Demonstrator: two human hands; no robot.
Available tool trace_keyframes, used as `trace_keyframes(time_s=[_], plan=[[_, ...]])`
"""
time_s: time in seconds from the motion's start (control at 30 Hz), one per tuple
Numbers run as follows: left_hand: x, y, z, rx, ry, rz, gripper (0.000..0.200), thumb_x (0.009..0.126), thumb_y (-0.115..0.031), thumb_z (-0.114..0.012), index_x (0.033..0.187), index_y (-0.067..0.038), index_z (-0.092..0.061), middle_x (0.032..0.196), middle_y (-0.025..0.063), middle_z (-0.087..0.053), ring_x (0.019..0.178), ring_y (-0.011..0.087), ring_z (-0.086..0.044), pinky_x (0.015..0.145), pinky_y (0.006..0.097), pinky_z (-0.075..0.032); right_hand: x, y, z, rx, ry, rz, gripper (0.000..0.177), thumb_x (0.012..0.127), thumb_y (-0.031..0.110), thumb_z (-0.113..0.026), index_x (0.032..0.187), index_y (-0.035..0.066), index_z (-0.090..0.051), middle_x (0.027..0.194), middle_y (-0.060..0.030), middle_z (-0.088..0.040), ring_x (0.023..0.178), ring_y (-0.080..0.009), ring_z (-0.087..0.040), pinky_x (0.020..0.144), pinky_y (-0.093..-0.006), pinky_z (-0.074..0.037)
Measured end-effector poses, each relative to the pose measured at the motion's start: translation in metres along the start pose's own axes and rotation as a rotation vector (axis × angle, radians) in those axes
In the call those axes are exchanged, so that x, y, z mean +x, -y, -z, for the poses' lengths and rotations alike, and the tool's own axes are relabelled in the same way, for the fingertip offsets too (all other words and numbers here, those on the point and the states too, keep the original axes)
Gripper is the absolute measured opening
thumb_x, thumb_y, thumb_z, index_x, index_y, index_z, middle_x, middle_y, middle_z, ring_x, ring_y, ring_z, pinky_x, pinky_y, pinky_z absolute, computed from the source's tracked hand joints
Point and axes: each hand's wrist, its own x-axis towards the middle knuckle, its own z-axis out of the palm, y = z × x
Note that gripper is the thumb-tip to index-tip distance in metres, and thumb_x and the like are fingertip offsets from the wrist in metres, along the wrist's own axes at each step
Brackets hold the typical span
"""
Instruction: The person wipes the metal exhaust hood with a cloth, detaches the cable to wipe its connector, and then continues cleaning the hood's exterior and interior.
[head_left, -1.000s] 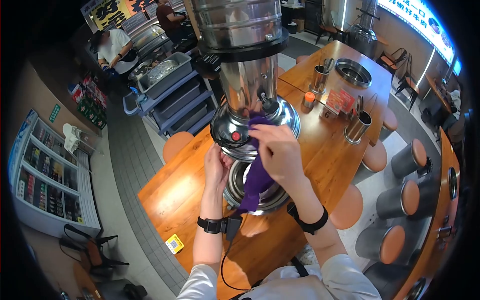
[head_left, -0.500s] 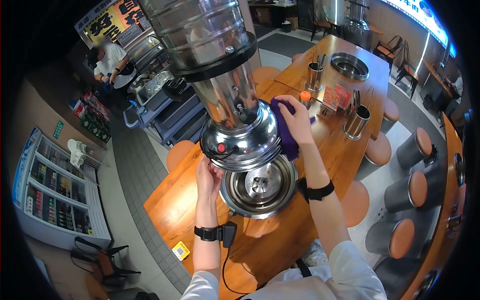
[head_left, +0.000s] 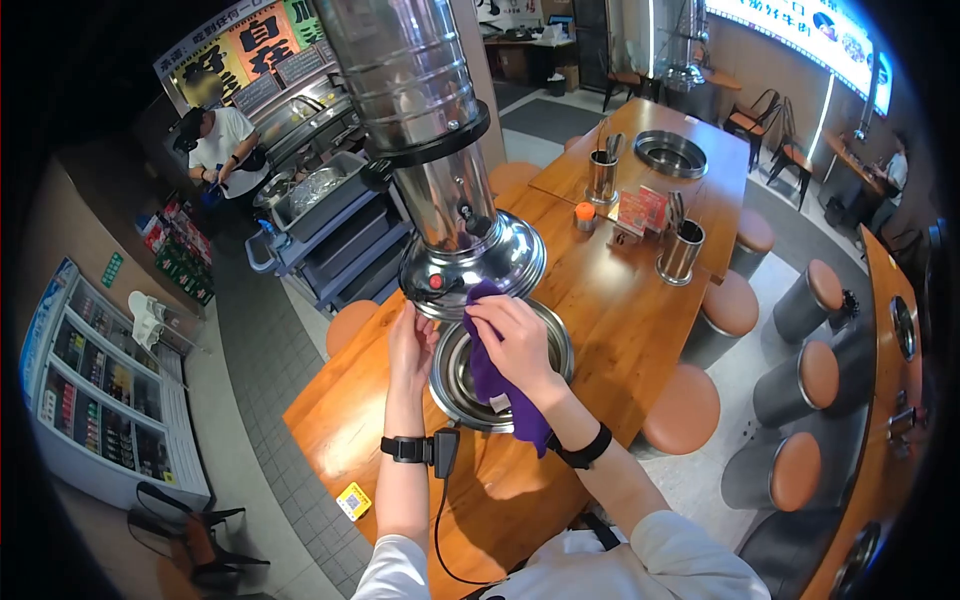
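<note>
A shiny metal exhaust hood [head_left: 492, 262] hangs from a ribbed pipe above the table, with a red button on its front. My left hand [head_left: 408, 350] is at the hood's lower left rim, its fingers curled up against the edge and partly hidden. My right hand [head_left: 515, 340] grips a purple cloth [head_left: 492, 372] and presses it to the front of the hood's rim. The cloth's loose end drapes down past my right wrist. Below, a round metal grill pit [head_left: 562, 350] is set into the table, partly covered by the cloth and hand.
On the wooden table [head_left: 600, 300] stand a metal utensil cup [head_left: 680, 252], red cards [head_left: 640, 212] and an orange-capped jar [head_left: 585, 215]. A yellow tag [head_left: 353, 501] lies near the left edge. Round stools [head_left: 680, 410] line the right side. A cart [head_left: 345, 235] and another person [head_left: 222, 150] are at back left.
My right hand has moved the purple cloth from the hood's right side to its front rim. The view has shifted, so the hood appears smaller. My left hand stays at the left rim.
</note>
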Motion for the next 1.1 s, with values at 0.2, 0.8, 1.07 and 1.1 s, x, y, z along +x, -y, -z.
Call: trace_keyframes(time_s=[0.2,0.8,1.07,1.1], plan=[[-0.058,0.054,-0.004,0.486,0.298,0.004,0.037,0.092,-0.033,-0.045,0.11,-0.001,-0.048,0.094,0.0034,-0.056,0.088,0.0126,-0.054,0.075,0.0245,-0.042,-0.03,0.01,0.037,0.147,0.054,-0.252,0.011,0.079,0.0,-0.057,0.089,-0.001,-0.059,0.084,-0.0128,-0.058,0.079,-0.0248,-0.059,0.072,-0.0288,-0.046],[-0.162,0.12,-0.1,0.863,0.257,-0.187,0.009,0.086,-0.008,-0.05,0.086,0.001,-0.052,0.068,0.0033,-0.053,0.064,0.0091,-0.048,0.061,0.0249,-0.041,-0.128,-0.016,0.173,0.449,0.59,-0.702,0.033,0.08,0.022,-0.062,0.105,0.001,-0.058,0.083,-0.0111,-0.065,0.074,-0.0173,-0.061,0.069,-0.0278,-0.047],[-0.232,0.176,-0.134,0.701,-0.053,-0.044,0.012,0.084,-0.01,-0.06,0.076,-0.003,-0.054,0.065,-0.0017,-0.058,0.058,0.0015,-0.049,0.05,0.0166,-0.037,-0.165,-0.054,0.232,1.509,0.43,-1.1,0.033,0.081,0.012,-0.059,0.11,-0.003,-0.053,0.092,-0.0053,-0.06,0.079,-0.0127,-0.059,0.073,-0.0246,-0.048],[-0.24,0.181,-0.133,0.716,-0.063,-0.042,0.012,0.084,-0.01,-0.06,0.076,-0.003,-0.054,0.065,-0.0017,-0.058,0.058,0.0015,-0.049,0.05,0.0166,-0.037,-0.163,-0.054,0.24,1.536,0.489,-1.108,0.03,0.083,0.011,-0.057,0.11,-0.003,-0.052,0.097,-0.0055,-0.059,0.086,-0.012,-0.058,0.077,-0.0242,-0.047]])
